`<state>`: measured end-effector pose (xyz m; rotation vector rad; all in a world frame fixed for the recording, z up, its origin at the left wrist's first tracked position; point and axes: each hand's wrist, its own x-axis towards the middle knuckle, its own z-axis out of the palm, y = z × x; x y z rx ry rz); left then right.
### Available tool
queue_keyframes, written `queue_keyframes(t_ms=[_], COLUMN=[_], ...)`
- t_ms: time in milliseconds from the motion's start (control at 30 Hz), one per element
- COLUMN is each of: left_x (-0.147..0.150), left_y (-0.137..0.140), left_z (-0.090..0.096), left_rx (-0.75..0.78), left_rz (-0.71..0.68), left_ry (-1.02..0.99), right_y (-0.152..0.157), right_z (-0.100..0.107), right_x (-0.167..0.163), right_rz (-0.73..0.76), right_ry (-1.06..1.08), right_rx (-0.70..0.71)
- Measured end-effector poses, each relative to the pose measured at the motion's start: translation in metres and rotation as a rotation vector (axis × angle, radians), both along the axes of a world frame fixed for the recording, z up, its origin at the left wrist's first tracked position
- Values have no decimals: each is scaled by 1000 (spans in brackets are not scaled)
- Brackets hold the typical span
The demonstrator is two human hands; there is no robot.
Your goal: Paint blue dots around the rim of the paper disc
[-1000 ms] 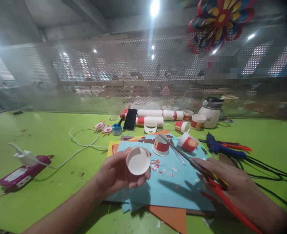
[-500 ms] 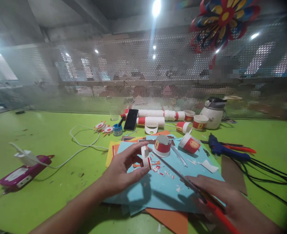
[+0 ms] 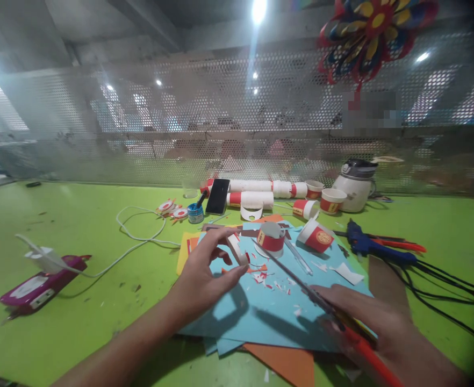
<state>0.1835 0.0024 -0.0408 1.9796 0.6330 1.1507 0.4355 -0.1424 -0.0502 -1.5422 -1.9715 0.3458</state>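
Between the thumb and fingers of my left hand (image 3: pixel 210 269) is a white paper ring piece (image 3: pixel 237 250) with red on its edge. My right hand (image 3: pixel 361 317) is closed round the red handles of a pair of scissors (image 3: pixel 301 286), whose long blades point up and left. Their tips reach towards a red and white paper cup (image 3: pixel 271 239) standing upside down with a cut base. Red and white paper scraps (image 3: pixel 261 277) lie on the light blue paper (image 3: pixel 245 328) under my hands. A second cut paper cup (image 3: pixel 316 235) lies tilted on the right.
A blue glue gun (image 3: pixel 376 247) with black cables lies at the right. Farther back are a phone (image 3: pixel 217 196), a blue jar (image 3: pixel 195 214), white paper rolls (image 3: pixel 257 200) and a kettle-like jug (image 3: pixel 353 188). At left is a purple power strip (image 3: pixel 39 290) with a white cable.
The paper ring piece has turned and tilted in my left hand, moving slightly left. The scissors stay in my right hand. The whole view has shifted slightly.
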Motion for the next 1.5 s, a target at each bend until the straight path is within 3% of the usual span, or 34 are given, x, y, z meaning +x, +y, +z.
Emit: queue_keyframes(t_ms=[167, 300, 633, 900, 1200, 1500], left_x=[0, -1, 0, 0, 2, 4], left_y=[2, 3, 2, 2, -3, -10], left_z=[-6, -11, -13, -14, -15, -12], left_rx=[165, 256, 366, 495, 558, 511], left_rz=[113, 143, 167, 172, 261, 301], left_ry=[61, 90, 144, 147, 130, 73], right_y=[-6, -9, -10, -11, -10, -6], right_z=[-18, -25, -18, -17, -16, -16], right_x=[-4, -7, -8, -10, -12, -15], right_rz=[-89, -120, -123, -120, -103, -59], right_ry=[-185, -262, -327, -342, -431, -505], right_rx=[119, 123, 220, 210, 243, 360])
